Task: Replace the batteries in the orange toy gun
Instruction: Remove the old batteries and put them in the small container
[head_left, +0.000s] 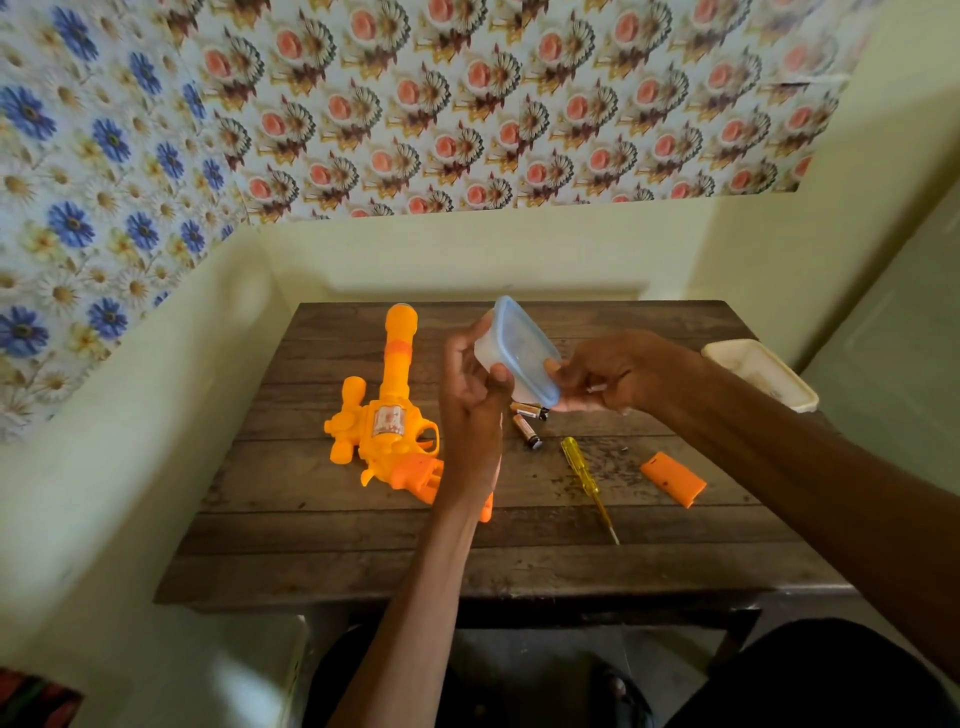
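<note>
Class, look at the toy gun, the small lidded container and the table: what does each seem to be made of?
Toy gun: glossy moulded plastic, judging by its uniform bright orange.
Container: translucent plastic, probably; cloudy walls, blue-rimmed lid.
Table: dark, worn wood with a matt finish, going by its visible plank seams.

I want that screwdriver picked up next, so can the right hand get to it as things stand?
Probably not right away. The right hand is busy at the lid of the small tub, sharing it with the left hand. The screwdriver lies bare on the table just below, with nothing covering it.
</note>
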